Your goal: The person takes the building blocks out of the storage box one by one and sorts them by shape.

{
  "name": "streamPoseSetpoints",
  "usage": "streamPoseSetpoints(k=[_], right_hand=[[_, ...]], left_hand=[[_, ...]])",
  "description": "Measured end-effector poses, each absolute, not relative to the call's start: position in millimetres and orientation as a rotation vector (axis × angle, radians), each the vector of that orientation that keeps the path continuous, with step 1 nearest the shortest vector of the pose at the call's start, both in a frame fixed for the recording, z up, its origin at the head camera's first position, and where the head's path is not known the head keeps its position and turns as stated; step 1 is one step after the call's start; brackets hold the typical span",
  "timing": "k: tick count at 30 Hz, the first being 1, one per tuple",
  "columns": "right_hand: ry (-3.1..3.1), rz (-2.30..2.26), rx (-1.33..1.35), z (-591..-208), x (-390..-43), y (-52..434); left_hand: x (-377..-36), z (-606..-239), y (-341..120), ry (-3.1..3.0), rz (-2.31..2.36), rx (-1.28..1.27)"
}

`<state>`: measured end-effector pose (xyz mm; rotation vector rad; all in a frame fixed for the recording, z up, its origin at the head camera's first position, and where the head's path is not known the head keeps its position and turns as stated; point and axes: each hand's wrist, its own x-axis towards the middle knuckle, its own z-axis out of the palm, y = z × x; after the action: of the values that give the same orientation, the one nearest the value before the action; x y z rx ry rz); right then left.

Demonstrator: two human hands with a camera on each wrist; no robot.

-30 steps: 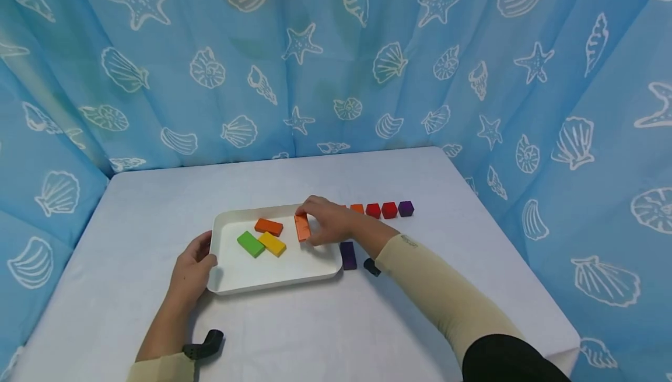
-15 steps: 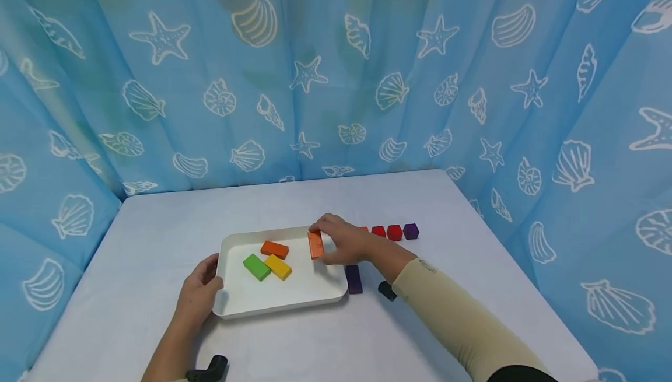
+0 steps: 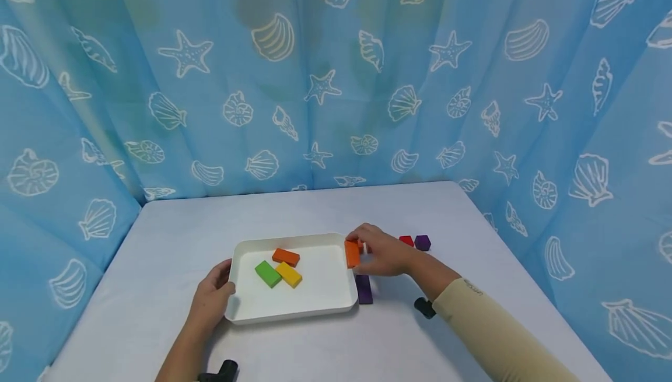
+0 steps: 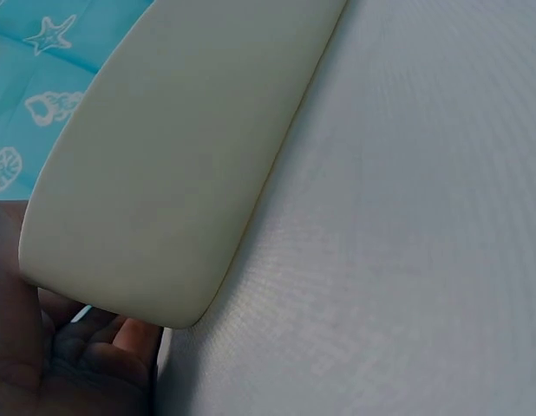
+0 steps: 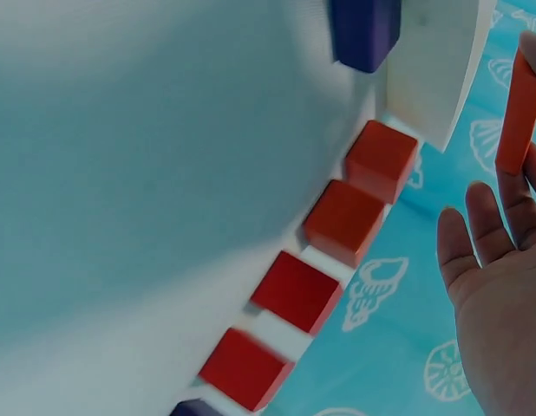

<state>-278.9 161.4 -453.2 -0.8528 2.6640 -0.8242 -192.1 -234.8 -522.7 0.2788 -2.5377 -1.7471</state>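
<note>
A white tray (image 3: 294, 314) lies mid-table with an orange block (image 3: 286, 256), a green block (image 3: 268, 273) and a yellow block (image 3: 289, 274) in it. My left hand (image 3: 214, 294) grips the tray's left rim, and the left wrist view shows the tray wall (image 4: 181, 156) above that palm (image 4: 77, 360). My right hand (image 3: 368, 249) pinches another orange block (image 3: 352, 253), held on end over the tray's right rim. In the right wrist view this orange block (image 5: 519, 108) stands at the fingertips (image 5: 511, 204).
A flat purple block (image 3: 364, 289) lies just right of the tray. Behind the right hand runs a row of cubes, with a red cube (image 3: 406, 241) and a purple cube (image 3: 422, 242) showing. Blue shell-print curtains close in the table on three sides.
My right hand has carried the orange block rightward, from inside the tray to over its right rim. The left hand has kept its hold on the tray. The head view has tilted up.
</note>
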Motion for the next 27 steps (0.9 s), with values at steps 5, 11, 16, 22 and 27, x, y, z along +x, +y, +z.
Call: streamPoseSetpoints(k=[5, 11, 16, 22, 27], right_hand=[[2.659, -0.875, -0.839, -459, -273, 180], [2.683, -0.857, -0.775, -469, -267, 197], [2.697, -0.836, -0.74, -474, -258, 205], [2.702, -0.818, -0.706, -479, -254, 211], [2.698, -0.768, -0.723, -485, -257, 211]], left_hand=[[-196, -526, -234, -2.505, -1.753, 0.272], [-197, -530, -238, -2.465, -1.767, 0.267], [-197, -531, -242, -2.459, -1.763, 0.293], [-199, -531, -242, -2.429, -1.773, 0.276], [-200, -532, -243, -2.396, -1.794, 0.253]])
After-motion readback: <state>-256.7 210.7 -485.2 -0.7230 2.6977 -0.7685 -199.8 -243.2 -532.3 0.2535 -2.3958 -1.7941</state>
